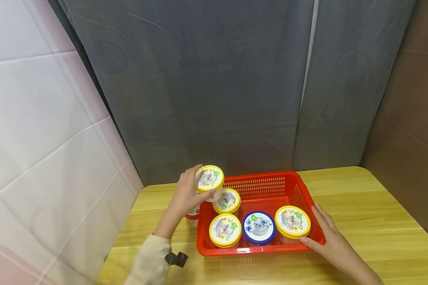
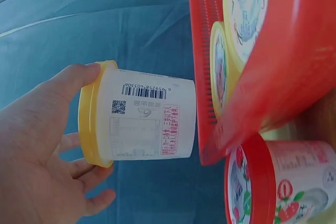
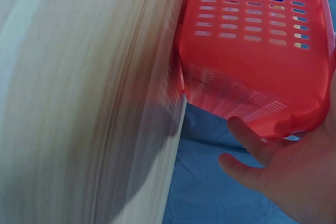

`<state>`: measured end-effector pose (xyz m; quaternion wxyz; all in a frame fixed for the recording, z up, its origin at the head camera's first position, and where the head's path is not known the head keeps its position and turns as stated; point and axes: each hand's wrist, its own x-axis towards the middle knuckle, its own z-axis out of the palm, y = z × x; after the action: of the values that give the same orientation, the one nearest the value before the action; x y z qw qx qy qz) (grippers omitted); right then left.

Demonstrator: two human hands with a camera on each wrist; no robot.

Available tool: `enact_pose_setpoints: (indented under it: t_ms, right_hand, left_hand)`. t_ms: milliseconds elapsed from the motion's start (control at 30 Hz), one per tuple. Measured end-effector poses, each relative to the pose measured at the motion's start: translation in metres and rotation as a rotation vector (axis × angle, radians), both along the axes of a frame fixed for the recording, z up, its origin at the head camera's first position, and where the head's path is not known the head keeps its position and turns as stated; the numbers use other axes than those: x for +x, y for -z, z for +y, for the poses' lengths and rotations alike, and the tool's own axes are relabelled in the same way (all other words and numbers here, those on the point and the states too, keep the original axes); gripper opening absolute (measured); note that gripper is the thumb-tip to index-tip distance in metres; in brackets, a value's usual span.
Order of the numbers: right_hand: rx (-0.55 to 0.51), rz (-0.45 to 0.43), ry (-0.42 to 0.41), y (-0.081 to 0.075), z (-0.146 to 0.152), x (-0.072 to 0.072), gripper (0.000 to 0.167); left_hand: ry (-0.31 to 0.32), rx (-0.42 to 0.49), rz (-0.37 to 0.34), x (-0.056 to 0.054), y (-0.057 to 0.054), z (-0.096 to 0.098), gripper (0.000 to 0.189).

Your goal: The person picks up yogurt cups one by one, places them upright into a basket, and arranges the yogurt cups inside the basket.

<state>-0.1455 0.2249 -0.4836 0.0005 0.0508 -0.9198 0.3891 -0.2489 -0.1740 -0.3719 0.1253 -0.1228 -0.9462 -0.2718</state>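
My left hand (image 1: pixel 183 196) holds a tub with a yellow lid (image 1: pixel 209 179), thumb and fingers around the lid's edge. In the left wrist view the tub's white side (image 2: pixel 144 116) shows a barcode. It is above the left back corner of a red plastic basket (image 1: pixel 267 249). Inside the basket are a tub with a blue lid (image 1: pixel 259 228) and several with yellow lids (image 1: pixel 293 220). My right hand (image 1: pixel 329 241) grips the basket's right front corner, thumb over the rim and fingers along the outer wall (image 3: pixel 252 74).
A tub with a red lid (image 2: pixel 260 179) stands on the table just outside the basket's left side, partly hidden by my left hand in the head view. The wooden table (image 1: pixel 363 209) ends at a dark grey curtain (image 1: pixel 214 87) behind and a white one (image 1: pixel 53 130) at left.
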Motion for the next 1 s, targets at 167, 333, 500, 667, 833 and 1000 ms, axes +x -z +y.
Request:
enact_pose_setpoints:
  t_ms: [167,333,500,667,833,1000]
  right_hand:
    - [-0.004,0.001,0.0,0.0,0.0,0.001,0.107]
    - [-0.007,-0.002,0.0,-0.001,0.0,0.001,0.107]
    - [-0.014,-0.001,-0.001,-0.001,-0.001,0.001,0.108]
    - [-0.011,0.016,-0.001,-0.001,-0.001,0.001,0.108]
    - [-0.006,0.029,-0.002,-0.001,-0.001,0.0,0.107]
    - [-0.004,0.033,-0.003,-0.001,-0.001,0.001,0.107]
  left_hand:
    - [0.018,0.024,-0.016,-0.002,0.0,0.01,0.089]
    - [0.036,0.021,-0.019,-0.004,0.001,0.019,0.089]
    - [0.05,0.009,-0.011,-0.005,0.002,0.027,0.09]
    - [0.064,0.011,-0.01,-0.006,0.002,0.034,0.09]
    - [0.085,0.0,-0.023,-0.009,0.003,0.042,0.091]
    - [0.11,-0.003,-0.04,-0.014,0.003,0.052,0.091]
